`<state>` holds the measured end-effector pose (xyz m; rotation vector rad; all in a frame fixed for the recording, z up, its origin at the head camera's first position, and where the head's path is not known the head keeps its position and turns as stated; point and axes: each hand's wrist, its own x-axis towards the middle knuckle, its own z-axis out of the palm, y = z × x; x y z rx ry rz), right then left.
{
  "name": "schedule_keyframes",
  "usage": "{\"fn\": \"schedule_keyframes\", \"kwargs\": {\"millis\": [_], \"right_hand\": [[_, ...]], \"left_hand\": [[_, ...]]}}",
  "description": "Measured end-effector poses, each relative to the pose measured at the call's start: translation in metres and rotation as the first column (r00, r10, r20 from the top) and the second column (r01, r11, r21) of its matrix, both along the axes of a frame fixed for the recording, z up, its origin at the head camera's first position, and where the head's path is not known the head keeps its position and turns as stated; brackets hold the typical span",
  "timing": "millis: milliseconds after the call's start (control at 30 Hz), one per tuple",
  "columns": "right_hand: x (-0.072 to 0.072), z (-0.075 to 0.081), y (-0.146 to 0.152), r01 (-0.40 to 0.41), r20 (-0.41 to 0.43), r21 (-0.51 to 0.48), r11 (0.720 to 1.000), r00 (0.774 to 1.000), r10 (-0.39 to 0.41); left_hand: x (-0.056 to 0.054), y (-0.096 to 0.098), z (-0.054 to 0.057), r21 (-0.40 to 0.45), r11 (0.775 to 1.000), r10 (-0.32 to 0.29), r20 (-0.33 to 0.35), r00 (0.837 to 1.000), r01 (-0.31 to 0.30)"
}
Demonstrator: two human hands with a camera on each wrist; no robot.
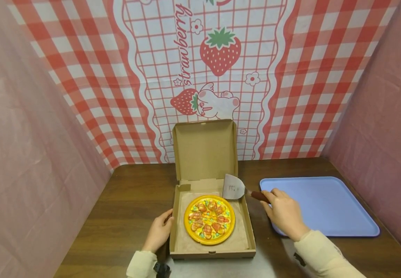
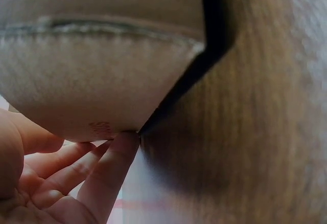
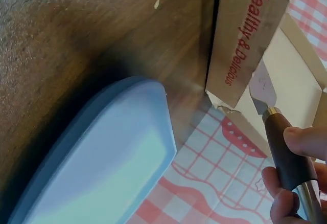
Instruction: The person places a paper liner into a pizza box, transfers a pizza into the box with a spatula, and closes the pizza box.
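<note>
A round toy-like pizza with a yellow rim lies inside an open cardboard pizza box, whose lid stands upright at the back. My right hand grips the brown handle of a metal spatula. The spatula's wide blade reaches over the box's right wall, close to the pizza's upper right edge. At the box's left side, my left hand touches the outer wall. In the left wrist view, its straight fingers lie against the cardboard low down, near the tabletop.
To the right of the box, a blue tray lies on the dark wooden table, partly under my right hand. Behind the table hangs a red-and-white checked cloth with strawberry prints. Pink curtains close off both sides.
</note>
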<state>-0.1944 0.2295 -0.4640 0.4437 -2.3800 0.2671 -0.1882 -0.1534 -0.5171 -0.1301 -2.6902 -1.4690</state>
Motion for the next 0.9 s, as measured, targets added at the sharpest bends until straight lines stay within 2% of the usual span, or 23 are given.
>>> {"fn": "schedule_keyframes", "kwargs": {"millis": [133,233,467,700,900], "right_hand": [[0.002,0.008,0.002,0.03,0.093,-0.049,0.998,0.995,-0.026],[0.004,0.014,0.005,0.045,0.178,-0.074,0.996,0.984,-0.031],[0.008,0.026,0.016,0.079,0.35,-0.142,0.987,0.936,-0.024],[0.012,0.035,0.037,0.117,0.425,-0.188,0.975,0.905,-0.027],[0.017,0.036,0.064,0.164,0.426,-0.181,0.97,0.902,-0.073]], "left_hand": [[0.0,0.0,0.0,-0.002,1.0,0.002,0.0,1.0,-0.002],[0.0,0.0,0.0,-0.001,1.0,0.007,0.001,1.0,-0.007],[0.0,0.0,0.002,-0.003,1.0,-0.007,-0.019,1.0,0.007],[0.0,0.0,-0.001,0.004,1.0,0.002,-0.008,1.0,-0.002],[-0.001,0.0,0.0,0.003,1.0,0.001,-0.013,1.0,-0.001]]}}
